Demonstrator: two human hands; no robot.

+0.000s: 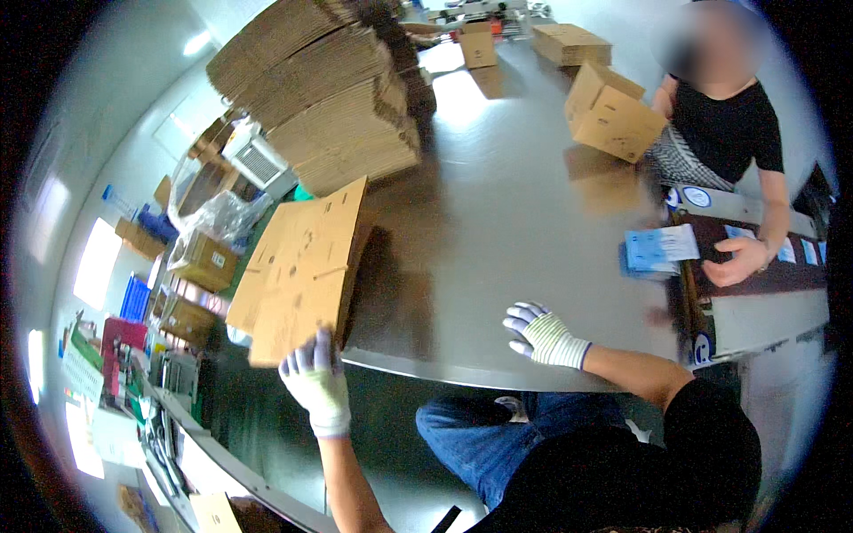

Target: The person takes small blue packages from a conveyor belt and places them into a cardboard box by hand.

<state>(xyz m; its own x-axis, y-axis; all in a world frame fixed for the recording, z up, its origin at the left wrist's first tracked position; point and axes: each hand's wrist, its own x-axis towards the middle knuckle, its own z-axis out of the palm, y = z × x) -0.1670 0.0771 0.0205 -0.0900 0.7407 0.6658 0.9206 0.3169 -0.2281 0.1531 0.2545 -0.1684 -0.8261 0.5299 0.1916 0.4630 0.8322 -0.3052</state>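
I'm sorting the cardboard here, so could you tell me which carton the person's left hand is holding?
The flat carton leaning at the table's near edge: the left hand grips its lower corner. The stacked flats and assembled boxes lie farther away, untouched.

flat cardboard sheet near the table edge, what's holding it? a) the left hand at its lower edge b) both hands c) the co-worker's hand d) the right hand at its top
a: the gloved left hand grips the lower edge of the flat cardboard sheet, while the right hand rests apart on the grey table.
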